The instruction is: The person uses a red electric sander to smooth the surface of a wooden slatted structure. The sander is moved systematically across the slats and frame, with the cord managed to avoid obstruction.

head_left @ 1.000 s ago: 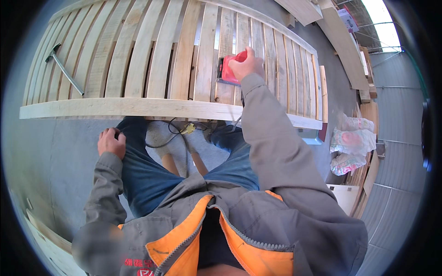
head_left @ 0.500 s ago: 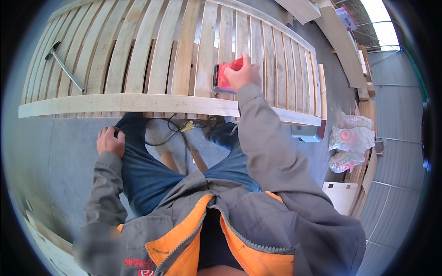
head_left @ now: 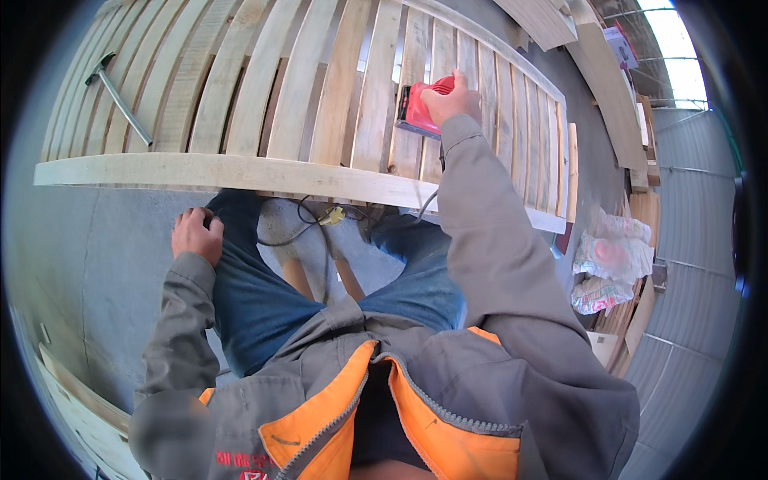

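Note:
A red electric sander [head_left: 426,109] with a dark front edge sits on the slats of a pale wooden slatted frame [head_left: 240,170]. My right hand [head_left: 459,102] is wrapped over the sander's back, pressing it against slats right of the frame's middle. Its underside is hidden, and a grey cable shows beside my right sleeve. My left hand [head_left: 197,234] rests on my left thigh, its fingers loosely apart and holding nothing. Across the slats at the far left lies a hammer [head_left: 120,100] with a metal handle and black head.
A dark cable with a yellow connector [head_left: 332,215] hangs between my legs below the frame's near rail. On the right are wooden boards [head_left: 612,96] and plastic bags [head_left: 604,256], with a grey corrugated wall [head_left: 692,240] behind. Another board [head_left: 84,400] stands at lower left.
My right hand has moved the sander to the right and slightly away along the slats. My view has shifted a little; the left hand stays on the thigh.

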### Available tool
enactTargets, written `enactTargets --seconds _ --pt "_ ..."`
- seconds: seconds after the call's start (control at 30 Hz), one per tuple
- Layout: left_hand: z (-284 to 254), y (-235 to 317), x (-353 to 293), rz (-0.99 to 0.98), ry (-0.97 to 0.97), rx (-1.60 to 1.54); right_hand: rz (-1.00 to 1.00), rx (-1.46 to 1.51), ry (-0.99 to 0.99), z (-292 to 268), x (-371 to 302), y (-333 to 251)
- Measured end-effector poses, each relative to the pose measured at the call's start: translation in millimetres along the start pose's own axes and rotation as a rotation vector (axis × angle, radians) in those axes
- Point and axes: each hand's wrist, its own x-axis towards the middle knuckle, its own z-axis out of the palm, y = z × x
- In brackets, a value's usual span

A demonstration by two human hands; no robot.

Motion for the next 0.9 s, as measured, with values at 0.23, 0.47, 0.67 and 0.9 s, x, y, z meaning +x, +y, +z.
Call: enactTargets --seconds 0.23,0.47,0.67,0.9 --pt "2 -8 -1 0.026 0.015 -0.026 -0.029 0.024 0.001 -1 -68 23" --pt "2 -8 -2 0.027 0.025 -0.017 -0.032 0.028 0.031 1 -80 41" --pt "3 -10 -1 0.034 0.023 -0.013 0.001 0.01 -0.026 2 -32 3" --pt "6 -9 3 0.036 0.01 -0.027 0.004 -0.02 0.026 0 44 -13"
